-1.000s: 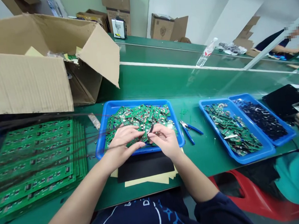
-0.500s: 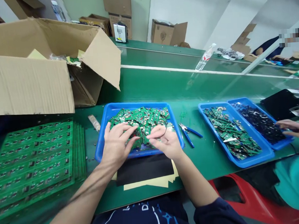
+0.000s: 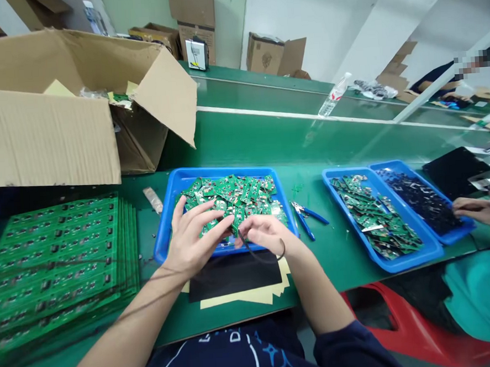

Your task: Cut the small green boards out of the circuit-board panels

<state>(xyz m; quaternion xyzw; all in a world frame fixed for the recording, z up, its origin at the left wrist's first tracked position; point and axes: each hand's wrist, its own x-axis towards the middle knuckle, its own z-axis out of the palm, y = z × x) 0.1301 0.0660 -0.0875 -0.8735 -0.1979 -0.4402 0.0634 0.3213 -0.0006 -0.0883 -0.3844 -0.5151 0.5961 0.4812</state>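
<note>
A blue tray (image 3: 167, 232) in front of me holds a heap of small green circuit boards (image 3: 239, 195). My left hand (image 3: 190, 242) lies on the near side of the heap with its fingers spread, the fingertips touching boards. My right hand (image 3: 265, 235) is beside it at the tray's near edge. Its fingers are curled and pinched on a thin black band (image 3: 266, 258), which hangs in a loop below the hand. Under both hands, a black mat (image 3: 234, 275) lies on yellowish sheets.
A stack of large green panel boards (image 3: 59, 261) lies at my left, with an open cardboard box (image 3: 46, 134) behind it. Blue-handled cutters (image 3: 307, 218) lie right of the tray. Further right, two blue trays (image 3: 399, 262) hold boards and black parts. A co-worker's hand (image 3: 479, 208) reaches there. A red stool (image 3: 402, 318) stands below.
My left hand has opened and spread over the boards. My right hand has drawn back to the tray's near edge, and the black band now hangs from it in a loop.
</note>
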